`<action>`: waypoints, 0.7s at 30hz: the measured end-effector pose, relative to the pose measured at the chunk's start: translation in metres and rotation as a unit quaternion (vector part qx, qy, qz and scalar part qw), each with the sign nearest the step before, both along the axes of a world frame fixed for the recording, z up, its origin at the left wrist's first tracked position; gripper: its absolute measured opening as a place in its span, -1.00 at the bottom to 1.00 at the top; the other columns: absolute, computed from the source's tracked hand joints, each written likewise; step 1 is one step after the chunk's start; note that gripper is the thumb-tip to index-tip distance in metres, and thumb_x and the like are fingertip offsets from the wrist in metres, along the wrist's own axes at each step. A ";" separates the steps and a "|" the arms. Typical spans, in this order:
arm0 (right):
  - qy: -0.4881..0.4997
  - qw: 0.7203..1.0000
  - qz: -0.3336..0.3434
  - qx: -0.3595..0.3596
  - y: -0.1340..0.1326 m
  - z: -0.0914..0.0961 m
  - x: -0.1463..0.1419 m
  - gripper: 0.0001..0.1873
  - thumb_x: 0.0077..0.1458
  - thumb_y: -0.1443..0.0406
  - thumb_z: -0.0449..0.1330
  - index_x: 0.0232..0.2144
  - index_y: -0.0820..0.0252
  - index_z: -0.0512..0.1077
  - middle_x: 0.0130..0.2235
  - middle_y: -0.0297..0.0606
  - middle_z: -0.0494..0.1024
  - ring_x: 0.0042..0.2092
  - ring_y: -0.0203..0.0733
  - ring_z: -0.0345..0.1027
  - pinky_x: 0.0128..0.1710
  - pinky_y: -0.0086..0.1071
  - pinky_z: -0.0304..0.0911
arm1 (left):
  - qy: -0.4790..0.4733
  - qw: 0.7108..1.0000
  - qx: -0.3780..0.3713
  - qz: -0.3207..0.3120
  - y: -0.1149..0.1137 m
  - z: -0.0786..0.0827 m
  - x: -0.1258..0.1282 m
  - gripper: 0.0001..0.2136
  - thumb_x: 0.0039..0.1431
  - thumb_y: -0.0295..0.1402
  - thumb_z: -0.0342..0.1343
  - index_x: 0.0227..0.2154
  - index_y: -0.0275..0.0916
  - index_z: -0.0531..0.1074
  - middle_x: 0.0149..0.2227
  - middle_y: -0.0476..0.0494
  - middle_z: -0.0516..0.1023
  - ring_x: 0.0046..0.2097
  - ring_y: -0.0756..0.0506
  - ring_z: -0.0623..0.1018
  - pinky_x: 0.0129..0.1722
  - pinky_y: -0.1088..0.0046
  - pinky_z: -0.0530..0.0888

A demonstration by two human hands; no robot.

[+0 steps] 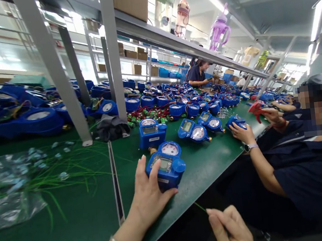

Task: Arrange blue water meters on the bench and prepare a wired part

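One blue meter point(170, 173), white dial point(170, 148), rectangular display point(165, 165)

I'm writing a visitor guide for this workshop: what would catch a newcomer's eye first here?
Probably the blue meter in the person's left hand, near the middle of the view, with a crowd of similar meters behind it. Next, the purple bottle on the shelf above, and the red tool in a co-worker's hand at the right.
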State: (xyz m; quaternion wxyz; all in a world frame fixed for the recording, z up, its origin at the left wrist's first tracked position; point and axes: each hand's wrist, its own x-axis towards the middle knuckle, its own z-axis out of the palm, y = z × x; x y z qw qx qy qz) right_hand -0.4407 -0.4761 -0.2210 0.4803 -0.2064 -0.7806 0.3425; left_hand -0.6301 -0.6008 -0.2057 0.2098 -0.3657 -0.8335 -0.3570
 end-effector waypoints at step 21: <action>-0.182 0.959 0.078 0.204 -0.012 0.063 -0.056 -0.84 0.06 0.31 0.13 -0.53 0.17 0.42 -0.53 -0.35 0.25 -0.46 -0.34 0.17 -0.45 -0.43 0.14 | -0.084 0.953 -0.007 -0.290 -0.019 -0.020 -0.066 -0.06 -0.23 -0.19 0.36 0.15 -0.02 -0.15 0.20 -0.28 -0.26 0.23 -0.37 0.01 0.12 0.05 0.25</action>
